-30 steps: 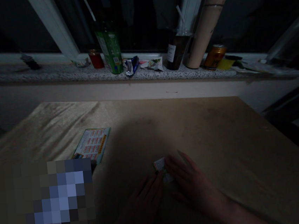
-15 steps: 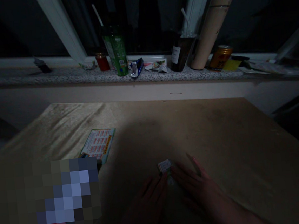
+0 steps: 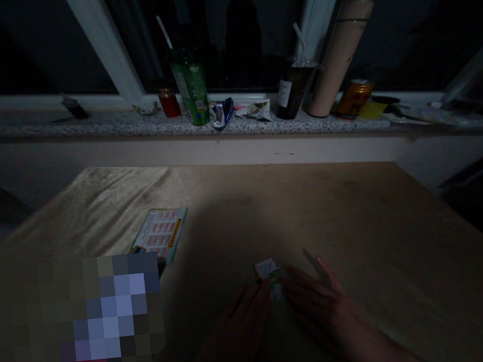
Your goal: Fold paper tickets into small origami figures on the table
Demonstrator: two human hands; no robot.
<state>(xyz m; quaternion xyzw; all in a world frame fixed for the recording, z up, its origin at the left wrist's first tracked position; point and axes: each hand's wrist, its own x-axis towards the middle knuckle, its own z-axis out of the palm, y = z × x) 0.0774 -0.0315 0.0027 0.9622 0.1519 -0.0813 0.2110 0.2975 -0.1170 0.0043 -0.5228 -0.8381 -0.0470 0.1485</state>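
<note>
A small printed piece of paper (image 3: 267, 268), white with a green part and apparently folded, lies on the table between my two hands. My left hand (image 3: 244, 323) rests at its lower left edge, fingers stretched out flat and fingertips touching it. On the other side is my right hand (image 3: 321, 301), also with straight, extended fingers, the fingertips at the paper's right edge. One finger of the right hand is raised apart from the others. Deep shadow hides much of the left hand and the lower part of the paper.
A printed card or booklet (image 3: 161, 234) lies on the cloth-covered table (image 3: 355, 204) to the left. Pixelated blocks cover the lower left corner. On the stone windowsill (image 3: 108, 122) stand a green cup (image 3: 192, 89), a dark cup (image 3: 292, 90), a pink flask (image 3: 338, 60) and an orange can (image 3: 355, 99).
My right hand has shifted slightly right, uncovering more of the paper's green part. My left hand stays almost where it was. The camera view has tilted slightly.
</note>
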